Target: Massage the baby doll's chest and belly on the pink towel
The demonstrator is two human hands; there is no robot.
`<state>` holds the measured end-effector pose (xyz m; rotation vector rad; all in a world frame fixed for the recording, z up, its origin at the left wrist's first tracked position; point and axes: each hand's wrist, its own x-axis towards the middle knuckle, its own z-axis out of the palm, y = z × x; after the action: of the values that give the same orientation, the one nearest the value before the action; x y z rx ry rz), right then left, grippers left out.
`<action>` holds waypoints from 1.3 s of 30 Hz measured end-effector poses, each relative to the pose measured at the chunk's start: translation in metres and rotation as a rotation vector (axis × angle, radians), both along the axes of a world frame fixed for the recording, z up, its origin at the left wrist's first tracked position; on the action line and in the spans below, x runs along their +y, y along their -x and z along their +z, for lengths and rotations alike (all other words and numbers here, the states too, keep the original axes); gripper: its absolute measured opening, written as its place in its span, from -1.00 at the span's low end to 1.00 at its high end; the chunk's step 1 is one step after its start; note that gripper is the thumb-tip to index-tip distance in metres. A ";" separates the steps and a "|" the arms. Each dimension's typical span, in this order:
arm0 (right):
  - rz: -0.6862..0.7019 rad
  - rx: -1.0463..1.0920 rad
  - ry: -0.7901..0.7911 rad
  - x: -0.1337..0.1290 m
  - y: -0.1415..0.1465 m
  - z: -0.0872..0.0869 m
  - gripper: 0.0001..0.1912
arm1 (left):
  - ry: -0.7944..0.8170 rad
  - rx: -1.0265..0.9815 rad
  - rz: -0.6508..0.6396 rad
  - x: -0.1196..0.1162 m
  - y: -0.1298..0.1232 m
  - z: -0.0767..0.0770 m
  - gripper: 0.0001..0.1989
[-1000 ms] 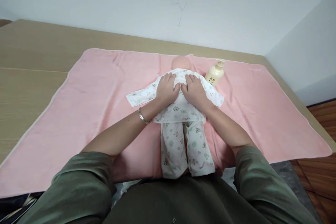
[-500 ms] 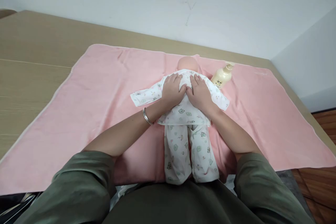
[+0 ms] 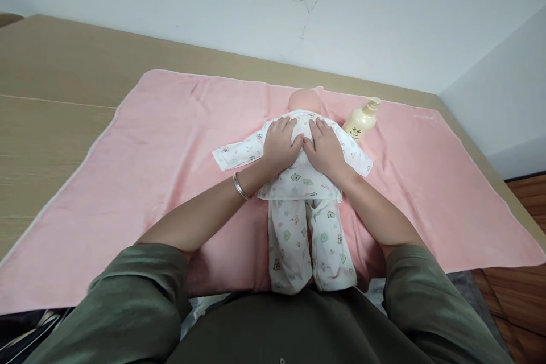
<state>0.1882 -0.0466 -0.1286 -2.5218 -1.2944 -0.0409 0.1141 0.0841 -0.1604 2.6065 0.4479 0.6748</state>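
Note:
A baby doll (image 3: 304, 100) lies on a pink blanket (image 3: 205, 125), its bald head toward the wall and its legs toward me. It wears a white printed top (image 3: 298, 182) with the sleeves spread out, and matching trousers (image 3: 290, 244). My left hand (image 3: 281, 143) rests flat on the left of the doll's upper body, fingers stretched toward its head. On the right side my right hand (image 3: 325, 148) lies flat in the same way. The two thumbs nearly meet in the middle. The doll's face does not show.
A cream pump bottle (image 3: 360, 120) lies tilted on the blanket just right of the doll's head. Beneath the blanket is a wooden table (image 3: 55, 62) against a white wall (image 3: 191, 5). Brown wooden flooring (image 3: 518, 296) shows at the lower right.
The view has shifted very slightly. My hands stay flat on the doll's upper body in nearly the same place.

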 end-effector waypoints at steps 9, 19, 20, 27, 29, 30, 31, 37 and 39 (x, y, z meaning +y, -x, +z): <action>-0.012 0.032 -0.014 0.001 0.001 0.000 -0.38 | 0.015 0.003 -0.003 0.000 0.000 0.000 -0.38; -0.012 0.044 -0.005 0.002 0.001 0.002 -0.38 | 0.022 -0.014 -0.008 0.000 0.001 0.001 -0.38; -0.014 0.042 -0.005 0.002 0.001 0.001 -0.38 | 0.024 -0.017 -0.008 0.000 0.001 0.001 -0.38; 0.015 0.127 0.008 -0.002 -0.005 0.013 -0.36 | 0.015 -0.035 -0.018 0.001 0.002 -0.002 -0.40; 0.050 0.201 -0.017 -0.006 -0.012 0.019 -0.38 | 0.009 -0.052 -0.016 0.001 0.001 -0.003 -0.40; 0.059 0.223 -0.059 -0.008 -0.015 0.022 -0.41 | 0.006 -0.061 -0.014 0.002 0.001 -0.004 -0.40; 0.057 0.225 -0.121 -0.009 -0.018 0.022 -0.42 | 0.002 -0.069 -0.014 0.002 0.001 -0.004 -0.40; 0.093 0.091 -0.346 -0.007 -0.021 -0.001 -0.43 | -0.014 -0.096 -0.022 0.002 0.001 -0.006 -0.42; 0.126 0.102 -0.322 -0.005 -0.020 -0.008 -0.45 | -0.017 -0.101 -0.018 0.002 0.001 -0.007 -0.43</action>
<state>0.2087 -0.0519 -0.1363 -2.1420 -1.2883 -0.0846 0.1132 0.0859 -0.1670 2.5753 0.3897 0.8029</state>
